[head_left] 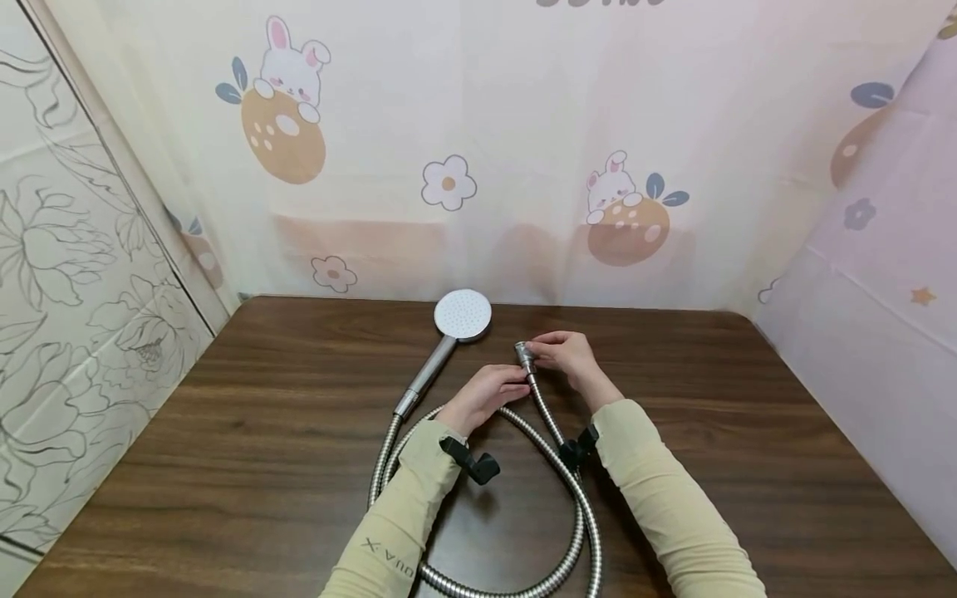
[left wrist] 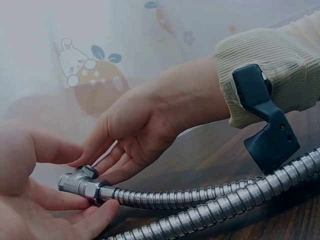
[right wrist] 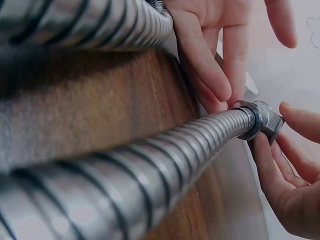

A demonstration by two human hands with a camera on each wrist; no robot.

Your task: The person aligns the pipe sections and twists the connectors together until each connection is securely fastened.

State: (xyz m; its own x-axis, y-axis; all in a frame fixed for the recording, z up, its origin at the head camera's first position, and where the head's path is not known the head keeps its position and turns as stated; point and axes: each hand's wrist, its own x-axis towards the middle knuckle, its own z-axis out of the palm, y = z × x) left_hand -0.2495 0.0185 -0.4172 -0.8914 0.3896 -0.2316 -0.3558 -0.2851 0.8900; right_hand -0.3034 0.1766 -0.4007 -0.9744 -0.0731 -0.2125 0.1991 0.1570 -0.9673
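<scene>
A hand shower (head_left: 463, 315) with a round white face lies on the table, its handle towards the coiled metal shower hose (head_left: 571, 531). The hose's other end carries a chrome angle fitting (head_left: 522, 352), with a hex nut (right wrist: 248, 120) where the two join. My right hand (head_left: 571, 357) pinches the angle fitting between thumb and fingers. From the left, my left hand (head_left: 488, 390) reaches to the nut; its fingers (left wrist: 95, 220) are fairly straight and lie against the joint, thumb apart. Whether those fingers press on the nut cannot be told.
The dark wooden table (head_left: 224, 465) ends at a back edge just behind the hand shower. A printed curtain (head_left: 523, 166) hangs behind it. Loops of hose lie under and between both forearms. Black wrist mounts (head_left: 469, 461) sit close above the hose.
</scene>
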